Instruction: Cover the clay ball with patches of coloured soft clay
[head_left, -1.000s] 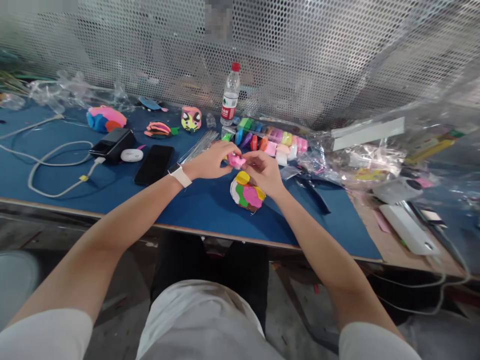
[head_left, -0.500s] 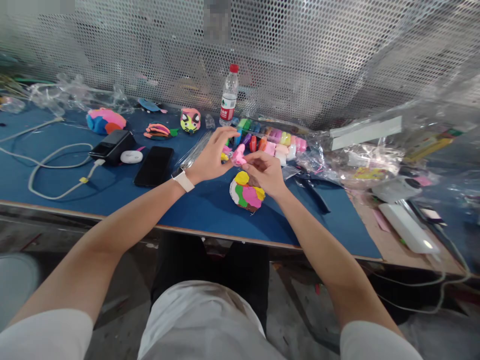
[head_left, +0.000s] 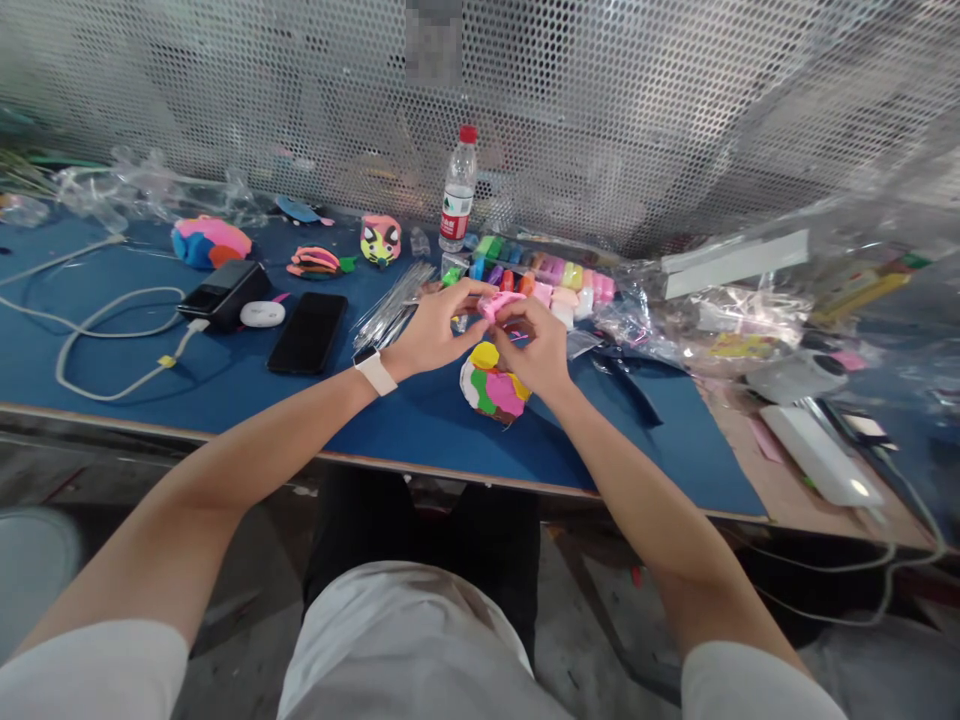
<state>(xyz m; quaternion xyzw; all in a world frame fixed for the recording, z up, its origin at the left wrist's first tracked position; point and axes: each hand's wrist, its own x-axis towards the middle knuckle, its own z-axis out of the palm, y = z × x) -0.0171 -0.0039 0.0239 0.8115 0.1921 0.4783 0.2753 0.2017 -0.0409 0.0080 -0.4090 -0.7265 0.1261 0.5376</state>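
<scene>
A lump of pink modelling clay (head_left: 491, 303) is pinched between the fingertips of both hands, above the blue table. My left hand (head_left: 444, 325), with a white watch strap at the wrist, grips it from the left. From the other side my right hand (head_left: 534, 345) has its thumb and fingers closed on the same clay. Just below them lies a round clay piece (head_left: 495, 388) patched in white, green, pink, yellow and brown. Behind the hands, clay blocks (head_left: 555, 280) of several colours sit in rows in clear plastic.
A water bottle (head_left: 457, 190) stands at the back near the mesh screen. To the left are a phone (head_left: 308, 333), a black box (head_left: 223, 293) with a white cable, and painted clay figures (head_left: 381, 240). Dark-handled pliers (head_left: 630, 388) and a white power strip (head_left: 819, 456) lie right.
My left fingers have come in from a spread pose and now close on the pink clay. The clay has shifted slightly right and up; the round piece stays put.
</scene>
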